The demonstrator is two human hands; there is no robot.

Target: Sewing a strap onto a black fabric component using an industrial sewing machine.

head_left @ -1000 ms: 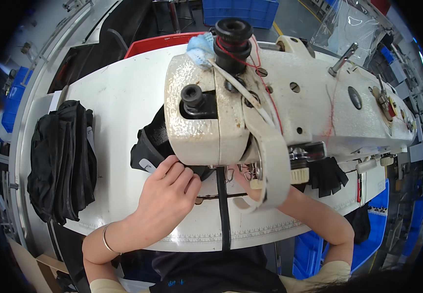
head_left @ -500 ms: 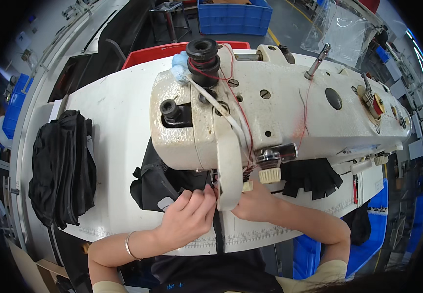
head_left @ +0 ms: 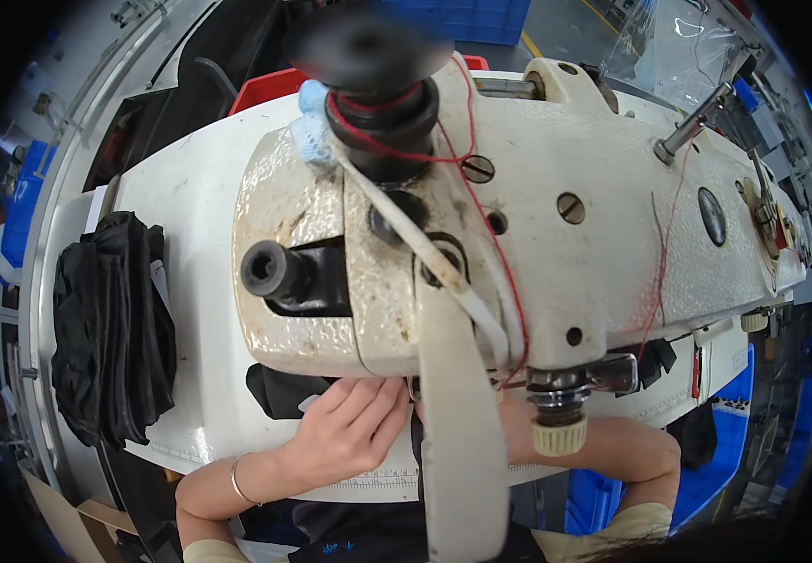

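Where the sewing machine (head_left: 528, 272) is standing: the step is apparently involving feeding black cloth (head_left: 284, 389) beneath; the next move is likely calling for even guiding.
Left hand (head_left: 354, 427): fingers are resting curled; hidden fingertips are leaving grip uncertain.
Cloth: is lying just beyond that hand, leftward.
Right hand (head_left: 518, 428): is mostly hiding; cannot tell its grip.

left hand (head_left: 351, 430): fingers (head_left: 361, 402) curled | right hand (head_left: 520, 427): mostly hidden | right forearm (head_left: 617, 448): angled inward

sewing machine (head_left: 556, 272): glossy, pebbled paint | fabric stack (head_left: 110, 328): matt cloth | bangle (head_left: 236, 480): smooth, shiny metal
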